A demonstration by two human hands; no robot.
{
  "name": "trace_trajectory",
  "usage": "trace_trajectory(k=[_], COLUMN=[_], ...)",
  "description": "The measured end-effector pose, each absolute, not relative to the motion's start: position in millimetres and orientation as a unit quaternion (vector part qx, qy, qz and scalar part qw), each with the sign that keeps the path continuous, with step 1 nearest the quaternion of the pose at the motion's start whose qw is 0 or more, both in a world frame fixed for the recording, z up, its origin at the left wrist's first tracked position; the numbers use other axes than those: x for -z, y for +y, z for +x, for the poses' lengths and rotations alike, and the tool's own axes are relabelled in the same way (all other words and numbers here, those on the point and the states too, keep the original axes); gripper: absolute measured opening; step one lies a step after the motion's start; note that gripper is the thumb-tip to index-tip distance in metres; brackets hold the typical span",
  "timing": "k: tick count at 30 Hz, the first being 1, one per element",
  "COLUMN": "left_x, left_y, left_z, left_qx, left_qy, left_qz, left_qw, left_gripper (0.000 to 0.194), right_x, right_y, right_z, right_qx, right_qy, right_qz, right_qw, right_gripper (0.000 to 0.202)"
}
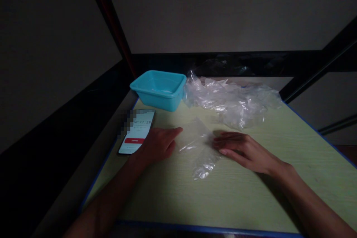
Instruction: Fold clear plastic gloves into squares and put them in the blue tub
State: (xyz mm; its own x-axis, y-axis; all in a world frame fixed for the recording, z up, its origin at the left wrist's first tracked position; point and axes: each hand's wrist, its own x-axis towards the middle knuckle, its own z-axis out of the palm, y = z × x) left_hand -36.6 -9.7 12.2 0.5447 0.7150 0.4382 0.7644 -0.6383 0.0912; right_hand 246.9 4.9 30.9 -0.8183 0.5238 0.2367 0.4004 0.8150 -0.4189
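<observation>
A clear plastic bag lies on the table between my hands, crumpled and partly flattened. My left hand is beside its left edge, with the index finger stretched toward the plastic and nothing visible in its grasp. On the bag's right side rests my right hand, its fingers close together and touching the plastic; whether they pinch it is hard to make out. Behind them spreads a heap of crumpled clear bags.
A turquoise basin stands at the table's back left, against the heap of bags. Near the left edge lies a phone showing a timer, partly behind my left hand. The pale table has a blue rim. Walls rise behind and at left.
</observation>
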Motion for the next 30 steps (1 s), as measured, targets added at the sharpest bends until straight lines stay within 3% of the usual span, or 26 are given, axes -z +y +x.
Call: trace_trajectory(k=[4, 12, 20, 22, 26, 30], left_x=[-13.0, -11.3, -9.9, -9.3, -9.9, -14.5], left_y=[-7.2, -0.1, 1.6, 3.8, 7.1, 6.1], left_z=[-31.3, -25.4, -21.2, -21.8, -25.9, -32.2], left_qx=[0.286, 0.246, 0.232, 0.234, 0.232, 0.218], left_qy=[-0.519, -0.651, -0.649, -0.645, -0.639, -0.617], left_qz=[-0.804, -0.716, -0.717, -0.717, -0.719, -0.729], left_qw=[0.048, -0.054, -0.109, -0.123, -0.148, -0.203], left_gripper=[0.032, 0.034, 0.031, 0.03, 0.028, 0.038], right_x=[-29.5, -31.1, -36.9, -34.1, -20.9, -12.1], right_y=[6.8, 7.6, -4.2, -3.7, 7.0, 22.5], right_z=[249.1, 247.4, 237.4, 235.5, 232.6, 228.7], right_qx=[-0.177, -0.223, -0.466, -0.493, -0.462, -0.419], right_qy=[-0.933, -0.904, -0.828, -0.799, -0.74, -0.744], right_qz=[-0.269, -0.328, -0.295, -0.32, -0.414, -0.441], right_qw=[0.161, 0.159, 0.1, 0.124, 0.259, 0.277], right_gripper=[0.032, 0.032, 0.027, 0.028, 0.029, 0.033])
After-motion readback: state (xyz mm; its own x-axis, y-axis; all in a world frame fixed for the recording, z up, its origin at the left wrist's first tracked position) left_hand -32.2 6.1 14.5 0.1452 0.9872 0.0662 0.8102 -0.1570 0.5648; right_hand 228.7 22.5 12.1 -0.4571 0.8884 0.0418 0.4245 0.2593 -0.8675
